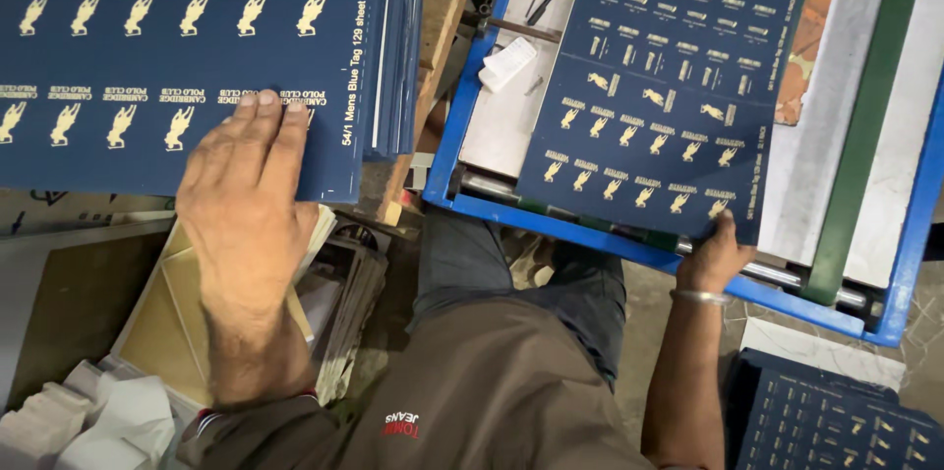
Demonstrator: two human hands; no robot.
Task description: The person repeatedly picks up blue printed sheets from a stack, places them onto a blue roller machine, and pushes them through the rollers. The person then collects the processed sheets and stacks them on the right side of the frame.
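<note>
Working between two piles of printed card, a person in a brown shirt [492, 401] leans over a blue-framed machine bed [462, 126]. Nearest the camera, at about seven o'clock, loose white paper scraps [108, 426] and tan boards [167, 323] lie below the worktop. Just above them, at nine o'clock, the left hand [246, 205] lies flat with fingers close together, palm down, pressing on the near corner of the top navy sheet [177, 57] of a stack whose edges [398, 47] show at its right side. At four o'clock the right hand [716, 256], a metal bangle [700, 297] on the wrist, pinches the lower edge of a second navy sheet [669, 77] that rests aslant on the machine bed, thumb on top and fingers hidden beneath. Both sheets carry rows of small gold figures. Farther off, at twelve o'clock, a white block [507, 63] sits on the pale bed, and a green strip [865, 116] runs along at two o'clock. A further navy pile [836, 421] sits at five o'clock.

The sheets look thin, light and fairly stiff, with a smooth coated face that is likely to slide and to scuff or crease at the corners. An edge or corner clear of the gold print seems the safest hold, with a flat palm steadying the stack.
</note>
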